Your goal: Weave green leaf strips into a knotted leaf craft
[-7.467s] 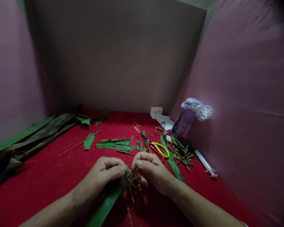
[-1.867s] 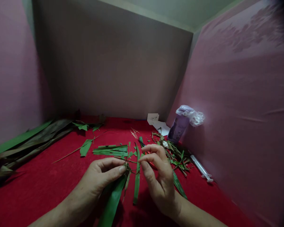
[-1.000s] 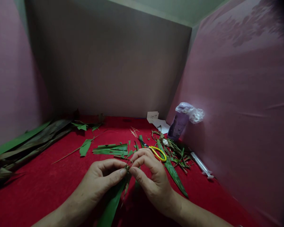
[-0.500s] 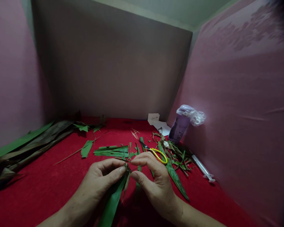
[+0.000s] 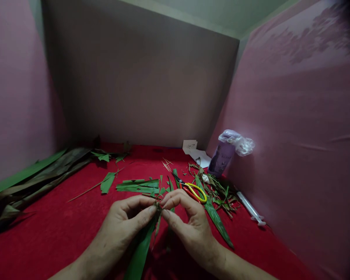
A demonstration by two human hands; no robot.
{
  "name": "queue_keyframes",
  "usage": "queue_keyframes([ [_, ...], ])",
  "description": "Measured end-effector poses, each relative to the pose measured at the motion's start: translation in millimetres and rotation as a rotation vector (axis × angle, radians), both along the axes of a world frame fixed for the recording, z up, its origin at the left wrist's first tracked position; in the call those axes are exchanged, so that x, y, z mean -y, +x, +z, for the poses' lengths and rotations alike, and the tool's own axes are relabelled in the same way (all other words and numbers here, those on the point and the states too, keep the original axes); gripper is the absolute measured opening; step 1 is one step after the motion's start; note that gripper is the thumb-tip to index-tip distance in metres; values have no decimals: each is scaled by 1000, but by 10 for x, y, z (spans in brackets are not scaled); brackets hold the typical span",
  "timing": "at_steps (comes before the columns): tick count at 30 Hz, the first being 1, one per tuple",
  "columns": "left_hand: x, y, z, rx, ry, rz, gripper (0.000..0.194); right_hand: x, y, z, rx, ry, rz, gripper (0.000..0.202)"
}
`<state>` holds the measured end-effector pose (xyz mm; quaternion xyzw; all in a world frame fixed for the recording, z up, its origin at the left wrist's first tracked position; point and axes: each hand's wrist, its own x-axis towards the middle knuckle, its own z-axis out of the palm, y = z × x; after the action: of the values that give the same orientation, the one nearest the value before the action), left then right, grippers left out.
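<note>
My left hand (image 5: 125, 223) pinches the top of a long green leaf strip (image 5: 140, 249) between thumb and forefinger, where a small dry brownish knot of leaf sits. My right hand (image 5: 186, 221) meets it from the right, thumb and forefinger closed on a thin strip at that same knot. Both hands hover low over the red cloth (image 5: 61, 225), fingertips touching. Just beyond my right hand lie scissors with yellow and red handles (image 5: 194, 189).
Cut green leaf pieces (image 5: 138, 184) lie behind my hands, trimmings (image 5: 221, 192) to the right. Long leaves (image 5: 32, 177) are piled at the left. A purple bottle with plastic wrap (image 5: 223, 155), a syringe (image 5: 252, 210), toothpicks (image 5: 167, 164) and paper (image 5: 196, 151) lie by the walls.
My right hand, which had lifted away holding a narrow green strip, has come back to the left hand's fingertips and closed on the knot. The left hand has stayed in place.
</note>
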<state>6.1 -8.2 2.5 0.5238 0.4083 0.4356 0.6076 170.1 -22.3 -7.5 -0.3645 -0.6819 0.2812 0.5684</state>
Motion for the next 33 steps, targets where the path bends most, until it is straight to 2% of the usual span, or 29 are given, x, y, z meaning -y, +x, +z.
queue_keyframes([
  [8,3,7,-81,-70,49,0,20,5,-11,-35,66,60,-54,11],
  [14,48,8,-52,-145,203,6,12,-3,-36,-32,59,53,-75,12],
  [22,5,-8,-80,-191,263,1,7,-15,-36,-50,79,46,-53,12],
  [33,-3,-20,-79,-248,453,-9,8,-53,-35,-109,-26,-153,15,11],
])
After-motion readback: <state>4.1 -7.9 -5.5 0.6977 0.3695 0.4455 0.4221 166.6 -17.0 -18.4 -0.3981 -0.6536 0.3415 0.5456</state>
